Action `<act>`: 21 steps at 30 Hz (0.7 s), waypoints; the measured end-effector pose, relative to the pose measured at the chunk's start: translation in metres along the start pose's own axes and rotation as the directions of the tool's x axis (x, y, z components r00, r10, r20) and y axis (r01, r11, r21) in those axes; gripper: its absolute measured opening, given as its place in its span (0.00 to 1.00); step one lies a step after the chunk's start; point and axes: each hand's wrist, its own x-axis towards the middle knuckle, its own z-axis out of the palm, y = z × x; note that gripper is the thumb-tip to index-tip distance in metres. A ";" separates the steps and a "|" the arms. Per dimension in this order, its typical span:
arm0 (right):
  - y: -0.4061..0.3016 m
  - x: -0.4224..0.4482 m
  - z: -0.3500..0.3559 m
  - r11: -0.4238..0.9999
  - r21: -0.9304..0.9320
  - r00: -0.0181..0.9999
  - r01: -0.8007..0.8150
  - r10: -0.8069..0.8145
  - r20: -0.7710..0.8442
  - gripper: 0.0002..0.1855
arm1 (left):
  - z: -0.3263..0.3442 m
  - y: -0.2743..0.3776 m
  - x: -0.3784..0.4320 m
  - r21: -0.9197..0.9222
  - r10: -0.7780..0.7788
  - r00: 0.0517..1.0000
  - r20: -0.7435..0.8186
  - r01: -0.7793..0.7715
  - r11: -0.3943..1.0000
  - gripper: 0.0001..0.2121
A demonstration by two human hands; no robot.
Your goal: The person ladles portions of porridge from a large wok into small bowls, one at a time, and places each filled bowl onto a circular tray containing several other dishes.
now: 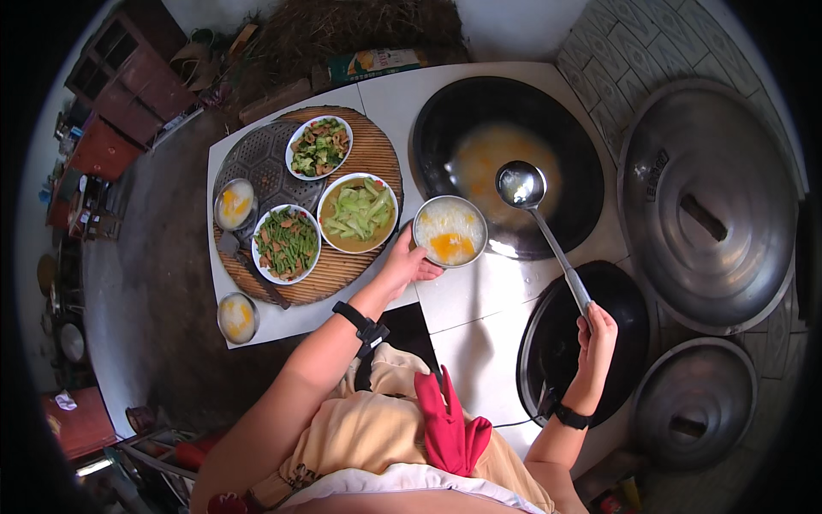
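Note:
My left hand point(411, 262) grips a metal bowl point(451, 231) from its left and lower side. Rice in broth with orange chunks fills this bowl, which is at the near left rim of a large black wok point(443, 135). In my right hand point(597, 331) is the handle of a metal ladle point(557, 247). The ladle's shiny head is over the wok, with a little liquid and food in it. Cloudy soup point(478, 157) with orange bits lies in the wok's bottom.
On the left, a round slatted board point(359, 276) bears several bowls of cooked dishes and a dark spatula point(260, 276). Another filled metal bowl point(237, 318) sits at the counter's corner. A second wok point(616, 360) is beneath my right forearm. Two metal lids point(758, 193) lean at the right.

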 end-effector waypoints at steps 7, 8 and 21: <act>-0.017 -0.044 -0.004 1.000 -0.004 0.997 -0.007 0.007 0.083 0.14 | 0.009 0.012 0.010 -0.031 0.039 0.999 -0.024 -0.040 0.999 0.25; -0.018 -0.047 -0.002 1.000 -0.015 0.996 -0.002 0.004 0.086 0.14 | 0.011 0.014 0.011 -0.030 0.054 0.998 -0.031 -0.055 0.998 0.25; -0.014 -0.073 0.018 0.361 -0.642 0.660 0.676 -0.684 0.311 0.10 | 0.015 0.022 0.010 -0.038 0.081 0.997 -0.015 -0.082 0.996 0.24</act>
